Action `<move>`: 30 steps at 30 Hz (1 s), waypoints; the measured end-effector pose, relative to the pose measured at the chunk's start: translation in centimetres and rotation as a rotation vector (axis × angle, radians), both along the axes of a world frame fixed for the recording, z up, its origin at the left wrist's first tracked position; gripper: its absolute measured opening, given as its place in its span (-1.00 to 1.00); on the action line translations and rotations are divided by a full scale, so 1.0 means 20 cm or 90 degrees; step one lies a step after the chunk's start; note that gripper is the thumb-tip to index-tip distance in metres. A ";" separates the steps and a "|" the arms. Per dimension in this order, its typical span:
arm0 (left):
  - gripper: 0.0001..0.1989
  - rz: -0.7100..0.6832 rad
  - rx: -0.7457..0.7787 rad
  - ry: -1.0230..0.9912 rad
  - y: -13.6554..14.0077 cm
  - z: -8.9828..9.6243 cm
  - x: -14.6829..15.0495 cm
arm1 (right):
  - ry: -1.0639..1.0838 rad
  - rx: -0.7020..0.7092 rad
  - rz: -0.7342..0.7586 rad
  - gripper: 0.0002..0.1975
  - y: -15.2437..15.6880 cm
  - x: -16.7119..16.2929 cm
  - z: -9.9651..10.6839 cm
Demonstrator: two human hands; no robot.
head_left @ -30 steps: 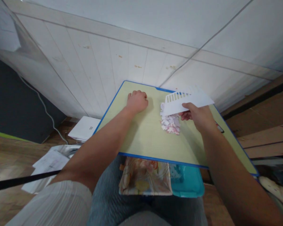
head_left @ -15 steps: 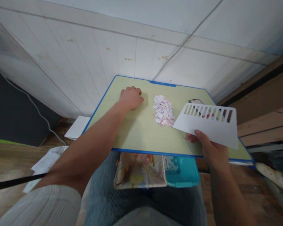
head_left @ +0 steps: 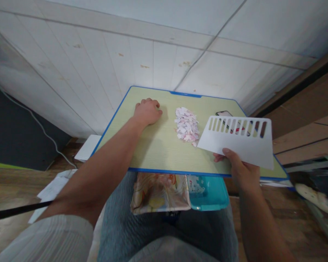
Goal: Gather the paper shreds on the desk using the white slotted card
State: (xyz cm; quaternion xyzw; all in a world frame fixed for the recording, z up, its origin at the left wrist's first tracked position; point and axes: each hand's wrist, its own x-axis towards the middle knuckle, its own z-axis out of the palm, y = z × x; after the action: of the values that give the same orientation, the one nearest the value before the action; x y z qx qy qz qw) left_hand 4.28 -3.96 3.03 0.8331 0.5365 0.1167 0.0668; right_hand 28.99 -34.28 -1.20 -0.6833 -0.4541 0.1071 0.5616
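While my right hand point(head_left: 243, 171) pinches the slotted white scraper point(head_left: 242, 146) over the table's point(head_left: 158, 154) right side, pale scraps point(head_left: 187, 124) lie heaped beside its tip; toward the far left corner rests my left hand point(head_left: 147, 112), fingers curled, how tightly I can't tell.

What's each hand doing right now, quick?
Left hand: fingers curled, palm down at the tabletop; whether anything is under it cannot be told.
Right hand: closed on the white slotted sheet.

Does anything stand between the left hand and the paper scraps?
Nothing visible does; only tabletop lies between the left hand and the paper scraps. The slotted white sheet in the right hand is on their opposite side.
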 end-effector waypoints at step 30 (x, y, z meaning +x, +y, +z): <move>-0.46 -0.014 -0.019 -0.024 -0.02 0.00 0.02 | -0.073 -0.023 0.034 -0.62 0.03 -0.14 0.10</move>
State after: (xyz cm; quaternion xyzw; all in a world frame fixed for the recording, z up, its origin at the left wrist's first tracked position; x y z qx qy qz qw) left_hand 4.61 -4.36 3.02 0.8354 0.5278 0.1238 0.0903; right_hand 26.22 -33.64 0.82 -0.6861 -0.5013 0.0910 0.5193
